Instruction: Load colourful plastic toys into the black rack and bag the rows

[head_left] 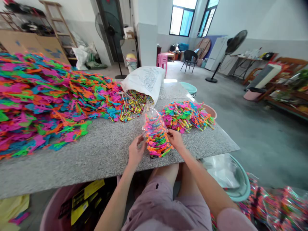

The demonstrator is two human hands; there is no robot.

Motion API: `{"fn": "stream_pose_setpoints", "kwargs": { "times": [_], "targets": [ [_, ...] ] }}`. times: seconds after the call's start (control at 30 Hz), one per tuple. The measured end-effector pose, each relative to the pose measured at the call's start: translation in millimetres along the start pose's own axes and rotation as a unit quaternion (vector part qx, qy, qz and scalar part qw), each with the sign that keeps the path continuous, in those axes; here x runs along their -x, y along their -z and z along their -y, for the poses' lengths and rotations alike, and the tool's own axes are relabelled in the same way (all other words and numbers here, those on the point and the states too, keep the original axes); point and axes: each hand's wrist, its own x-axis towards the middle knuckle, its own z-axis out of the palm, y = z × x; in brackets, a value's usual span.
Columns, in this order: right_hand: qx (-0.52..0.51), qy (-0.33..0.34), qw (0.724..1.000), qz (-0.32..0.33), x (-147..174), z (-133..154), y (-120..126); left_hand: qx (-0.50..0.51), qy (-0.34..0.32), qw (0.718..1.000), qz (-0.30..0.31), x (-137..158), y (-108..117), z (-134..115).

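Note:
A clear plastic bag (157, 136) packed with small bright plastic toys lies on the speckled grey stone table (108, 150) in front of me. My left hand (137, 149) is at the bag's left side, fingers curled on its edge. On the opposite side, my right hand (176, 140) pinches the bag's edge. Beyond my right hand sits a heap of assembled toys (186, 115) with yellow striped sticks. A white woven sack (145, 80) lies on its side, spilling short yellow striped sticks (134, 104). A big pile of loose plastic pieces (48, 102) covers the left.
Below the table, a pink tub (51, 205) holds black and yellow cards. A light green basin (244, 189) with clear bags stands at right, near filled bags (269, 205) on the floor. Standing fans (115, 41) and a black chair (190, 57) are farther back.

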Motion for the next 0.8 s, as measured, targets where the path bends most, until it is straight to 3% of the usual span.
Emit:
{"fn": "stream_pose_setpoints", "kwargs": {
  "times": [0.17,0.3,0.4,0.53,0.67,0.8],
  "targets": [
    [-0.016,0.022,0.998,-0.055,31.3,-1.3,-6.5,-0.014,0.008,1.000,-0.023,14.0,-6.5,-18.1],
    [-0.036,0.018,0.998,-0.052,89.7,10.5,2.7,-0.005,0.025,0.999,-0.019,63.8,-7.2,-45.1],
    [-0.055,-0.028,0.997,-0.042,140.5,21.9,9.5,-0.003,0.030,1.000,-0.002,107.0,-5.5,-62.2],
    [-0.073,-0.055,0.993,-0.075,192.1,19.5,17.0,-0.004,-0.005,1.000,0.029,140.0,2.5,-67.1],
    [-0.032,0.029,0.997,-0.059,209.6,7.1,26.9,-0.004,-0.091,0.991,0.096,139.0,11.3,-60.9],
    [0.021,0.126,0.990,-0.058,202.1,0.8,35.0,-0.042,-0.151,0.975,0.160,125.3,16.1,-60.5]
  ]
}}
